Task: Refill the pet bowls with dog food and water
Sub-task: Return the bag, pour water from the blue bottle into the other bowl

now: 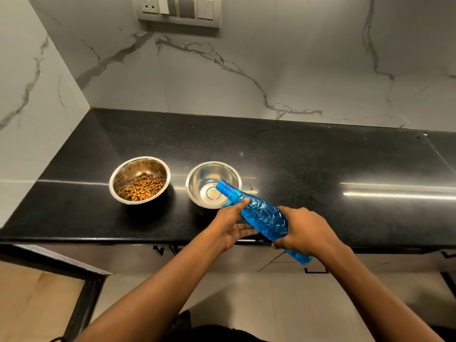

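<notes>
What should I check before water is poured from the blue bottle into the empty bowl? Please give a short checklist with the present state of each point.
1. Food bowl has kibble: ok.
2. Second bowl is empty and stands upright on the counter: ok.
3. Bottle is held firmly: ok; the right hand grips its lower body, and the left hand supports it near the neck.
4. Bottle mouth is over the empty bowl: ok; the bottle tilts with its top above the rim.
5. Cap is removed: not ok; it looks to be on.
6. Bottle holds enough water: cannot tell.
</notes>
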